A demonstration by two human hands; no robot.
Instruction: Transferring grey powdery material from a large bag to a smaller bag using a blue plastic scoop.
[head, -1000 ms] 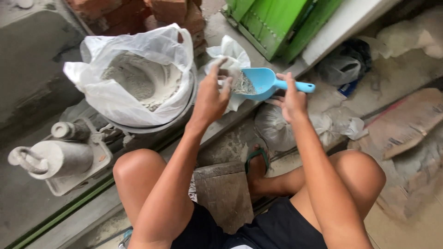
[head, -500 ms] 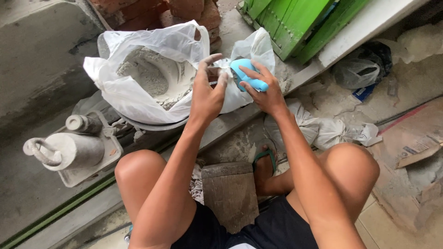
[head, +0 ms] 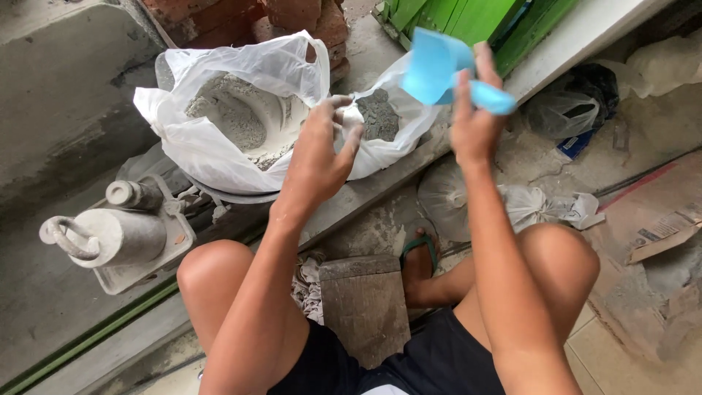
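Holding open the small white bag at 12 o'clock, the left hand pinches its rim so grey powder stays inside. At 1 o'clock, the right hand wraps its fingers round a blue scoop, tilted upward. Large powder sack at 11 o'clock.

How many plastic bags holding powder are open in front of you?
2: a large white bag left, a small bag held by the left hand. Other bags behind may hold more.
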